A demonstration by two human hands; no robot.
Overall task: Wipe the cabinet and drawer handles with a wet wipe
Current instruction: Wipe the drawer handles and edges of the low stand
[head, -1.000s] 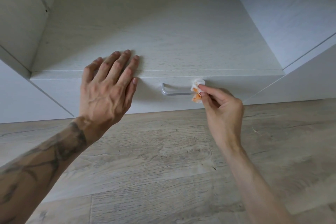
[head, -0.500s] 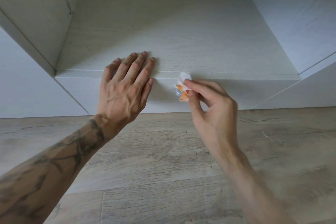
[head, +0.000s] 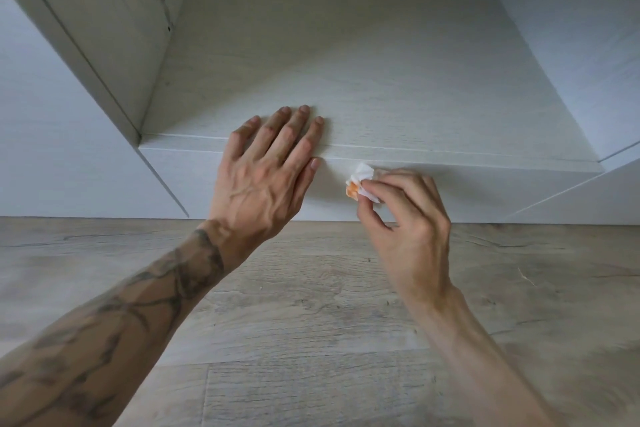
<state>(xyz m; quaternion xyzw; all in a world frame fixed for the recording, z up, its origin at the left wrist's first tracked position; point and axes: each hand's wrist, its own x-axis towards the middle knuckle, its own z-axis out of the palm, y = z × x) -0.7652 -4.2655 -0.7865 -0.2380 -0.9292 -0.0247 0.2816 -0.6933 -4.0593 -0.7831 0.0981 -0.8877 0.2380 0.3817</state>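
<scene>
Right hand: the right hand is pinching a crumpled wet wipe between thumb and fingertips, the other fingers curling loosely, and pressing it against the drawer front.
Left hand: the left hand is lying flat with fingers spread wide, holding nothing, its palm over the drawer's top edge and its fingertips reaching onto the shelf surface beyond; it seems to be bracing the drawer.
Wipe: white with an orange patch, it is sitting just right of the left hand's little finger, at the left tip of the right hand.
Handle: I am not seeing it; the right hand and the wipe are covering the spot where it would sit, so how much of it is being rubbed I cannot tell.
Surroundings: pale cabinet panels are flanking the drawer left and right, and a wood-look floor is running along the near side.
Progress: the wiping of this drawer handle is looking underway, not finished. No other handles are showing here, so what is done elsewhere or left to do I cannot judge.
</scene>
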